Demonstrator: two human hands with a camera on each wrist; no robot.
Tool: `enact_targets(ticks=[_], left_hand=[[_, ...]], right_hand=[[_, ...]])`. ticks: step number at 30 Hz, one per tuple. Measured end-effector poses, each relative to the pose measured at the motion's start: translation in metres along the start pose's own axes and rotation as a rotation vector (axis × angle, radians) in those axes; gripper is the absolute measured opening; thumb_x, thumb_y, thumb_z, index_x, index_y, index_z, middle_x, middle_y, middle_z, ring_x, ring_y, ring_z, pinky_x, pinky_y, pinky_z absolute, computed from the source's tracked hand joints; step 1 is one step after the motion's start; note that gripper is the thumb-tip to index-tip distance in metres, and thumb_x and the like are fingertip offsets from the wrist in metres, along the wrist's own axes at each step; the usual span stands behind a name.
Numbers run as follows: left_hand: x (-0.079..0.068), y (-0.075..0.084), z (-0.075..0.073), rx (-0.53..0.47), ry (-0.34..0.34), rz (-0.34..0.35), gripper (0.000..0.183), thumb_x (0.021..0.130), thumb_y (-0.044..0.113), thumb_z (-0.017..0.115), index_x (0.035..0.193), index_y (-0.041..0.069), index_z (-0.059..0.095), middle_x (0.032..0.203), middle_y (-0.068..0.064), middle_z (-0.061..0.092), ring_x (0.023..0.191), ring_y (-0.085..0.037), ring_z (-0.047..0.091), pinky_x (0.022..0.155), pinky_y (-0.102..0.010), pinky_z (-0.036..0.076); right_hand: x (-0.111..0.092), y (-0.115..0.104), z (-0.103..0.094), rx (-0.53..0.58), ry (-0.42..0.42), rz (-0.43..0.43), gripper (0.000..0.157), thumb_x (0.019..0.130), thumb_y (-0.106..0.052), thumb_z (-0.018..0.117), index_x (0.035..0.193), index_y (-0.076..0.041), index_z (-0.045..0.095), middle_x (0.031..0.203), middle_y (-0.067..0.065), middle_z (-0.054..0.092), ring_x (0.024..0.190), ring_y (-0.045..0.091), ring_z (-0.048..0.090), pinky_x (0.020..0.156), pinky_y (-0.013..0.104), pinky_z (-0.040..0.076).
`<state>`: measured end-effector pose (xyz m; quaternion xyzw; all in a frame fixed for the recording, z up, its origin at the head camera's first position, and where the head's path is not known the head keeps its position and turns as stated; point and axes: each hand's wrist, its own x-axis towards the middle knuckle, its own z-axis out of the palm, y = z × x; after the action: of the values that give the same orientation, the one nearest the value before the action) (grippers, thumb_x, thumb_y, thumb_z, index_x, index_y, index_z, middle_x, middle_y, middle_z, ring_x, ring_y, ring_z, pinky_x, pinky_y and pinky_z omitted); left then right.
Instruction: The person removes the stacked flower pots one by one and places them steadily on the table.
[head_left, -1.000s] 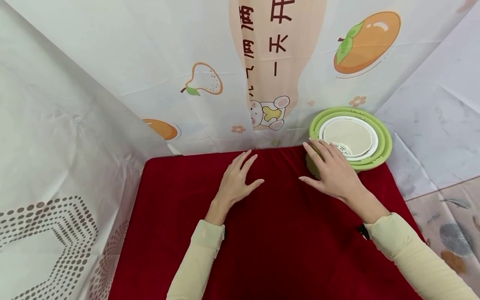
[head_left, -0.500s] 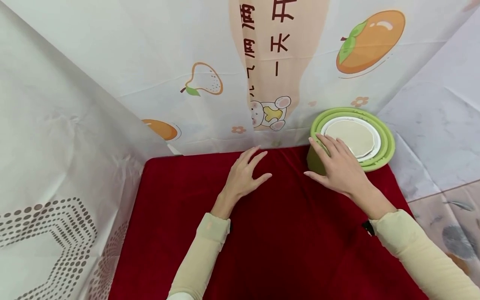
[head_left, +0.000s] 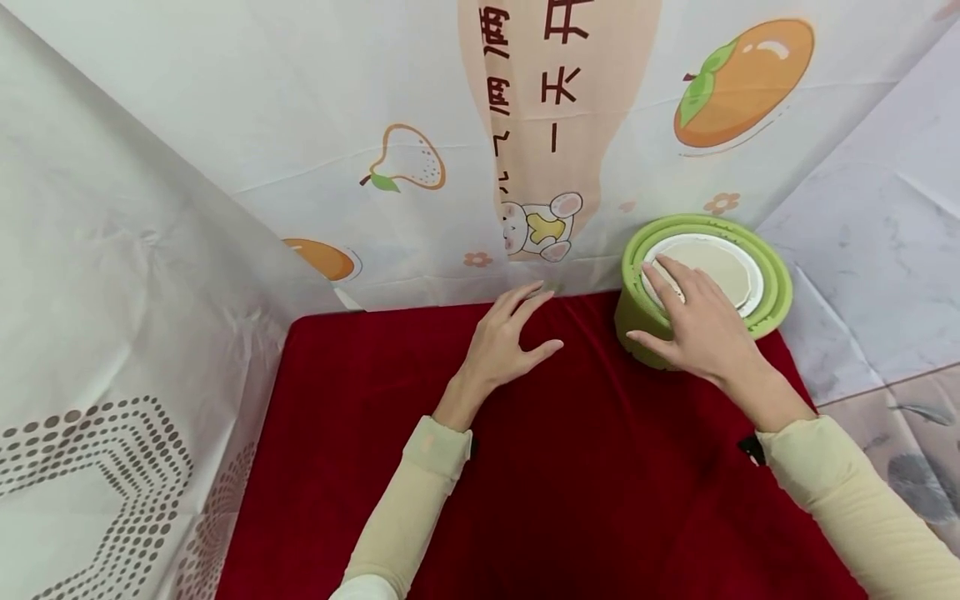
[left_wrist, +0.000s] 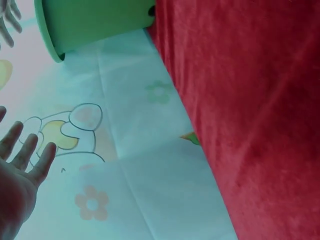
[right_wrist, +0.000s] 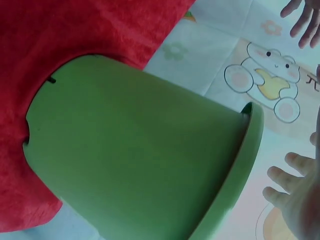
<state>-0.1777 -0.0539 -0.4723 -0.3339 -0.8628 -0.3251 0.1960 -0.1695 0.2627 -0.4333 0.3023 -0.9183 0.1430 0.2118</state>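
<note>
A green plant pot (head_left: pixel 636 337) stands upright at the back right of the red cloth, with a white ring-shaped piece and a cream disc (head_left: pixel 723 267) inside its rim. Over the pot's near left side hovers my right hand (head_left: pixel 708 325), fingers spread. The right wrist view has a gap between that hand (right_wrist: pixel 302 200) and the pot's rim (right_wrist: pixel 245 165). My left hand (head_left: pixel 498 342) is held above the cloth near its back edge, left of the pot, fingers apart and holding nothing. Part of the pot's top is hidden behind my right hand.
Red cloth (head_left: pixel 585 483) covers the table. A white printed curtain (head_left: pixel 420 225) with fruit drawings and lettering hangs right behind it. Another white sheet (head_left: pixel 112 250) hangs at the left, and a patterned floor covering (head_left: pixel 915 433) lies beyond the right edge.
Both hands have drifted to the right, the left one also slightly toward the back. My right hand now covers more of the pot's top. The pot has not visibly moved on the cloth.
</note>
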Motion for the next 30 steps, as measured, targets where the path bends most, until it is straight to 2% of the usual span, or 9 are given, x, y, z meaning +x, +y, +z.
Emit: enact_targets(ticks=[5, 12, 21, 26, 30], left_hand=[[0.010, 0.004, 0.007, -0.022, -0.011, 0.002, 0.070, 0.084, 0.051, 0.074, 0.143, 0.019, 0.054, 0.150, 0.001, 0.045, 0.134, -0.016, 0.044, 0.102, -0.036, 0.045], [0.016, 0.007, 0.013, -0.024, -0.023, -0.006, 0.069, 0.084, 0.050, 0.075, 0.143, 0.020, 0.054, 0.149, 0.000, 0.046, 0.133, -0.017, 0.045, 0.101, -0.036, 0.045], [0.028, 0.009, 0.017, 0.019, -0.052, 0.012, 0.068, 0.085, 0.054, 0.073, 0.142, 0.021, 0.055, 0.145, -0.002, 0.050, 0.129, -0.017, 0.048, 0.098, -0.035, 0.047], [0.041, 0.008, 0.019, 0.008, -0.063, 0.004, 0.067, 0.086, 0.053, 0.071, 0.142, 0.022, 0.055, 0.148, 0.001, 0.047, 0.135, -0.014, 0.042, 0.103, -0.034, 0.043], [0.050, 0.008, 0.021, -0.004, -0.076, 0.010, 0.065, 0.087, 0.053, 0.070, 0.141, 0.021, 0.056, 0.149, 0.002, 0.046, 0.139, -0.013, 0.039, 0.109, -0.031, 0.037]], right_hand=[[-0.001, 0.009, -0.003, 0.001, 0.022, 0.005, 0.095, 0.087, -0.073, 0.047, 0.150, -0.003, 0.039, 0.151, 0.025, 0.038, 0.121, 0.051, 0.047, 0.101, 0.060, 0.035], [0.002, 0.016, -0.007, -0.007, 0.030, 0.024, 0.094, 0.086, -0.072, 0.050, 0.152, -0.006, 0.038, 0.151, 0.024, 0.038, 0.122, 0.051, 0.047, 0.103, 0.060, 0.034], [-0.005, 0.040, -0.017, 0.033, 0.009, 0.102, 0.094, 0.082, -0.059, 0.067, 0.153, -0.007, 0.036, 0.152, 0.024, 0.037, 0.129, 0.051, 0.041, 0.106, 0.061, 0.031], [-0.009, 0.058, -0.020, 0.050, 0.003, 0.149, 0.095, 0.081, -0.053, 0.072, 0.154, -0.006, 0.034, 0.154, 0.024, 0.035, 0.137, 0.046, 0.035, 0.112, 0.058, 0.025], [-0.011, 0.068, -0.020, 0.039, -0.005, 0.164, 0.094, 0.080, -0.048, 0.075, 0.154, -0.006, 0.035, 0.154, 0.023, 0.036, 0.139, 0.044, 0.035, 0.112, 0.060, 0.025]])
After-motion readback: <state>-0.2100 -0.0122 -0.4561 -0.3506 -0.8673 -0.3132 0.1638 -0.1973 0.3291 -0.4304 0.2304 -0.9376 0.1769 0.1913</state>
